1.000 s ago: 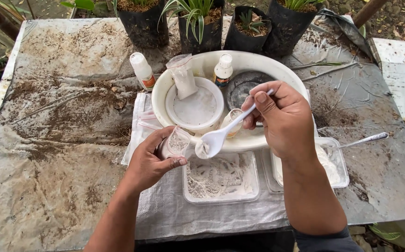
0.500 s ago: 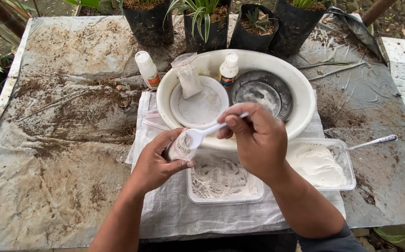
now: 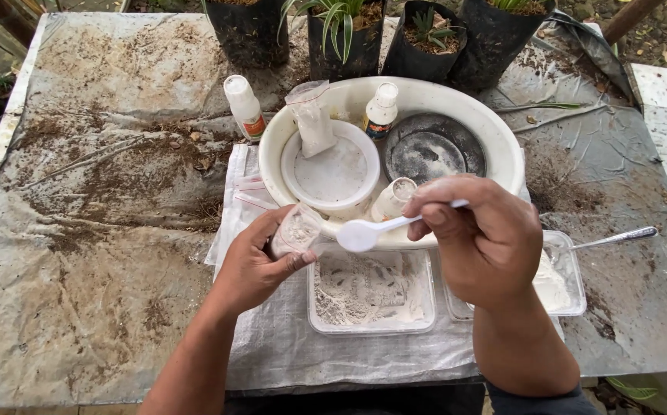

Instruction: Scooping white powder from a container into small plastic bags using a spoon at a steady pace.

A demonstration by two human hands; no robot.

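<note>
The left hand [image 3: 253,265] closes around one small clear bag [image 3: 296,230] of pale powder, just above one of two clear trays [image 3: 372,290]. The right hand [image 3: 481,238] pinches one white spoon [image 3: 372,231], its bowl beside the bag. Three small bottles [image 3: 244,107] stand near one basin [image 3: 502,154]; four plant pots [image 3: 249,31], perhaps more, line the far edge.

Soft, even daylight here, looks like open shade, so shadows are faint and there's no harsh glare. The white basin [image 3: 502,146] and spoon [image 3: 360,233] run bright but aren't blown out. Focus is pretty sharp mid-frame; the corners bend a bit from the wide lens.
</note>
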